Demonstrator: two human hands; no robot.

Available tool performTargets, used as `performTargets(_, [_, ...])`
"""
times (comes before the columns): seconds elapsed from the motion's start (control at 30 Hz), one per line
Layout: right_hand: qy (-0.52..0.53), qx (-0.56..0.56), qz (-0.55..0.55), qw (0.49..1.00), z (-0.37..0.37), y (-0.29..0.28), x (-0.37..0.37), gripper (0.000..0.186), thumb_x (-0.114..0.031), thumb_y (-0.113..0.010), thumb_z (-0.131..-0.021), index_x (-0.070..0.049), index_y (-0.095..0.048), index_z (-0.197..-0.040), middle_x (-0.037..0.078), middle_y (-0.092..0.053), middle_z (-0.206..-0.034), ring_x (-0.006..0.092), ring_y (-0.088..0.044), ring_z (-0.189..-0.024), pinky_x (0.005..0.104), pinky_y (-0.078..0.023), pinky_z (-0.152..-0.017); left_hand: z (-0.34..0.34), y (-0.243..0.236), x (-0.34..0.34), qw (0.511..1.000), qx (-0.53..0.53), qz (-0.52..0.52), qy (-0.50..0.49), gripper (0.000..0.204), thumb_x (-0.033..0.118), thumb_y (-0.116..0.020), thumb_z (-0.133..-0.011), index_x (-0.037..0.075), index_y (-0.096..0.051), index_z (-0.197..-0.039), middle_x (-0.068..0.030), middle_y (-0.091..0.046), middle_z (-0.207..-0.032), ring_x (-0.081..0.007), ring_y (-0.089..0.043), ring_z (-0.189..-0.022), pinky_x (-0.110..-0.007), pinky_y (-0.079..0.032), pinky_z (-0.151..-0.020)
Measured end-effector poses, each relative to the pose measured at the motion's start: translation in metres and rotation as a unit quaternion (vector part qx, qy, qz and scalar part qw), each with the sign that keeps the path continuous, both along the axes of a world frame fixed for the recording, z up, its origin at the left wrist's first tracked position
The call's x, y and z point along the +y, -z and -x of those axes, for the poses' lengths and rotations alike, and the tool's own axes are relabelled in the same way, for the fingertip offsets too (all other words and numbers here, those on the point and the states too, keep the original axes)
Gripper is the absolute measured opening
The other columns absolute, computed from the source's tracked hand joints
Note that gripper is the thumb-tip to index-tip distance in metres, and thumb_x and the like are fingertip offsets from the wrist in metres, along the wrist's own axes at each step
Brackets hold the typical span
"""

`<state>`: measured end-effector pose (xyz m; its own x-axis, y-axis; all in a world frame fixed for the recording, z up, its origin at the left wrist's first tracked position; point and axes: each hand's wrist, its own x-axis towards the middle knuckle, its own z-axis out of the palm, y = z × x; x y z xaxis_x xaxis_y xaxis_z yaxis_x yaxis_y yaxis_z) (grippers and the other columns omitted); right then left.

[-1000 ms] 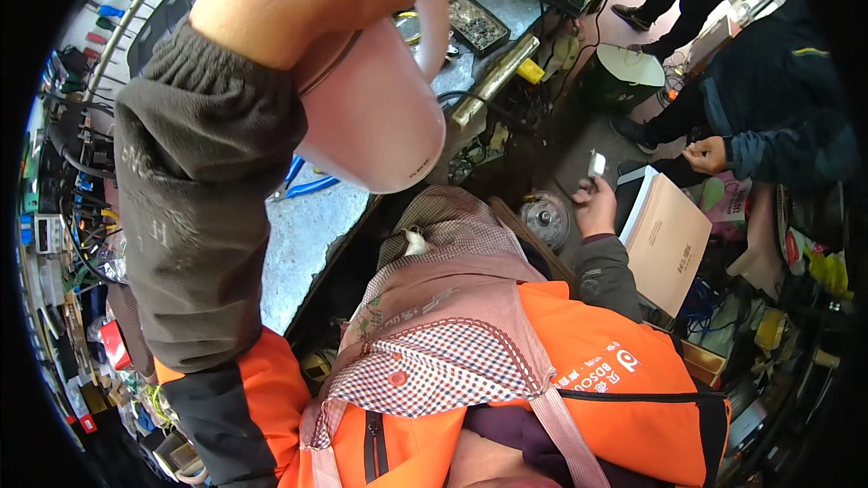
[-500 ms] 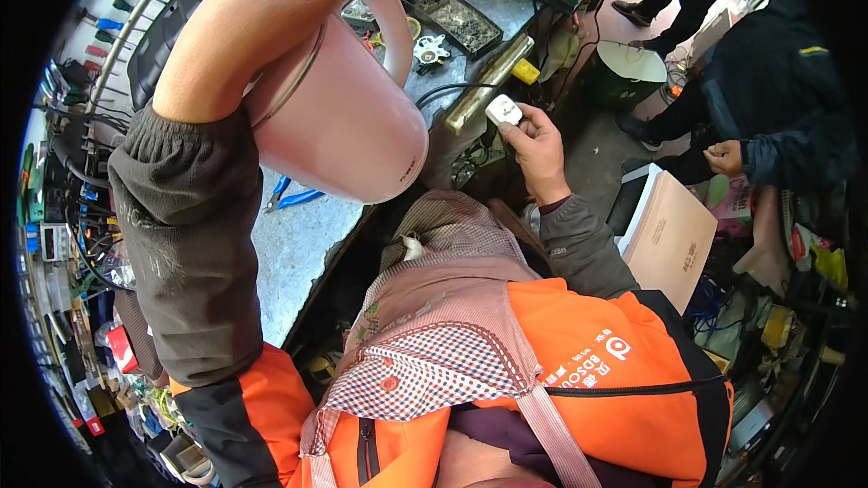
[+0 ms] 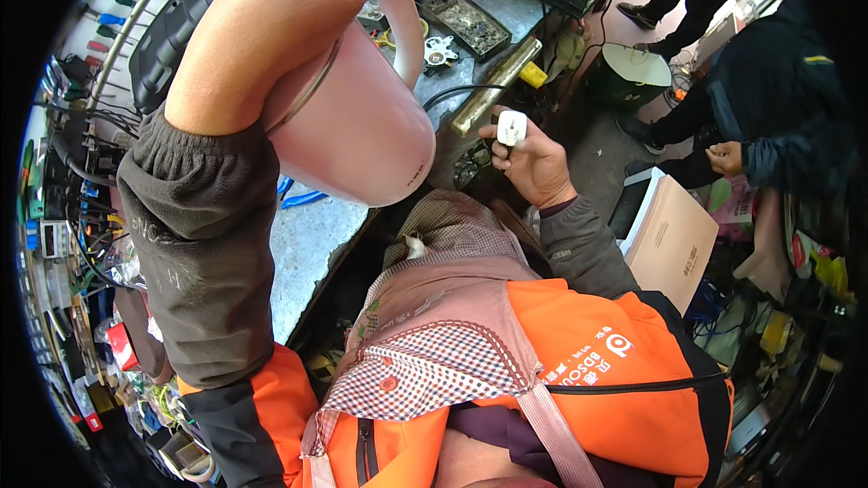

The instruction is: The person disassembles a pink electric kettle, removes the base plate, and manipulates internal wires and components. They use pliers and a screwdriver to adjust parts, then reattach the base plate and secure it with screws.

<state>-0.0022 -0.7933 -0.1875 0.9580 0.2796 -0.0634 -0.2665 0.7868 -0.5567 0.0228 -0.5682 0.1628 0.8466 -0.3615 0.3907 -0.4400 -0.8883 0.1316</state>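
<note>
A pale pink jug-shaped kettle (image 3: 362, 131) with a looped handle (image 3: 409, 23) and a thin metal rim hangs tilted over the workbench. My left hand (image 3: 280, 23) reaches across its rim side. The thumb lies on the upper end of the handle; the other fingers are mostly hidden at the picture's top edge. To the right of the kettle and apart from it, my right hand (image 3: 535, 163) pinches a small white square block (image 3: 512, 128) with a dark mark on its face. What kind of part it is, I cannot make out.
Blue-handled pliers (image 3: 300, 199) lie partly behind the kettle on the metal bench (image 3: 312, 258). Beyond are a parts tray (image 3: 470, 23) and a silvery metal part (image 3: 439, 51). A cardboard box (image 3: 674, 239) and a dark green bin (image 3: 628, 72) stand right, near another person (image 3: 768, 117).
The kettle has shifted slightly right with my left hand, covering more of the pliers. My right hand has turned the white block, and its fingers are curled differently around it.
</note>
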Motion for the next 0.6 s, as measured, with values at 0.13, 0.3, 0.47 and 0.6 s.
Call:
performTargets(0.13, [0.026, -0.004, -0.001, 1.0, -0.004, 0.017, -0.006, 0.059, -0.032, -0.049, -0.111, 0.003, -0.05, -0.159, 0.017, -0.073, -0.127, 0.0204, -0.059, -0.095, 0.0356, -0.048, -0.086, 0.003, -0.001, -0.002, 1.0, 0.011, 0.006, -0.003, 0.027, 0.017, -0.064, -0.102, -0.004, -0.073, -0.116, -0.0265, -0.074, -0.092, -0.0361, -0.072, -0.082, -0.043, -0.057, -0.077])
performTargets(0.3, [0.167, -0.077, 0.188, 0.965, -0.013, 0.037, 0.011, 0.043, -0.01, -0.064, -0.11, 0.002, -0.054, -0.15, 0.014, -0.07, -0.131, 0.0217, -0.067, -0.113, 0.0361, -0.054, -0.102, -0.032, 0.006, 0.02, 0.999, 0.04, 0.01, 0.01, 0.027, 0.016, -0.064, -0.101, -0.005, -0.074, -0.116, -0.0265, -0.075, -0.092, -0.0361, -0.073, -0.083, -0.042, -0.058, -0.079])
performTargets(0.47, [0.256, -0.075, 0.262, 0.928, -0.015, 0.037, 0.031, 0.046, 0.002, -0.072, -0.102, 0.003, -0.054, -0.145, 0.012, -0.069, -0.134, 0.0179, -0.068, -0.118, 0.0321, -0.055, -0.103, -0.008, 0.004, 0.007, 0.999, 0.003, 0.039, 0.023, 0.029, 0.015, -0.066, -0.099, -0.005, -0.076, -0.116, -0.0264, -0.077, -0.097, -0.0343, -0.076, -0.087, -0.04, -0.06, -0.084])
performTargets(0.6, [0.281, -0.069, 0.261, 0.921, -0.017, 0.038, 0.034, 0.047, 0.005, -0.074, -0.099, 0.002, -0.055, -0.142, 0.013, -0.069, -0.132, 0.0179, -0.068, -0.118, 0.0335, -0.055, -0.104, 0.007, -0.008, -0.001, 0.997, 0.032, 0.073, 0.003, 0.03, 0.015, -0.071, -0.096, -0.005, -0.078, -0.117, -0.0246, -0.08, -0.101, -0.0303, -0.077, -0.09, -0.038, -0.06, -0.087])
